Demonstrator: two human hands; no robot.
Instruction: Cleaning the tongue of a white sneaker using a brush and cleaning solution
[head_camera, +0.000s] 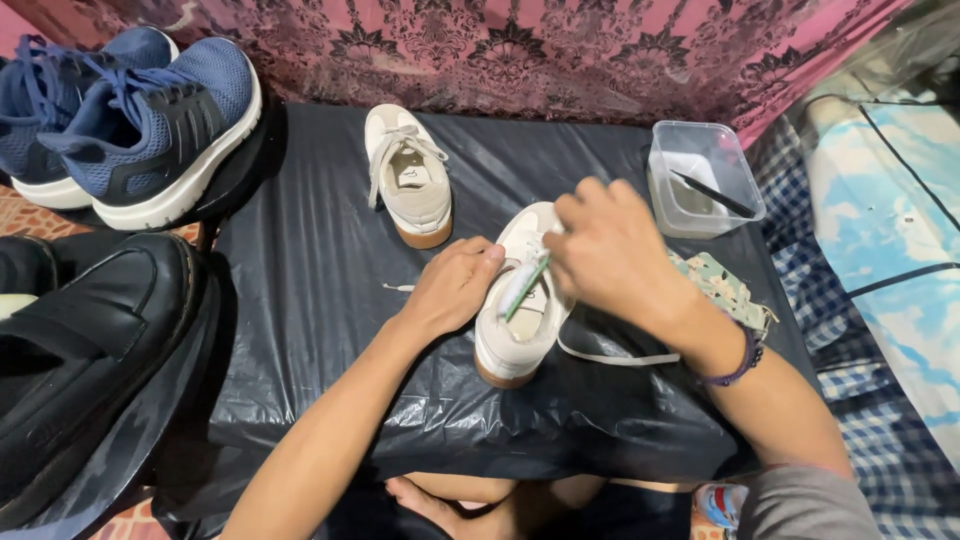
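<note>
Left hand (455, 285) and right hand (610, 250) flank cream sneaker (515, 335)

From where I stand, the widest open stretch is the near part of the black plastic sheet (330, 300), between the two forearms and out to the left of the left hand (455, 285). Farther back, the second cream shoe (408, 175) stands in the way, with a clear lane between it and the plastic tub (705, 178) (a dark stick lies inside). The right side is cramped: right hand (610, 250), patterned cloth (725, 290), loose lace (615, 358).
</note>
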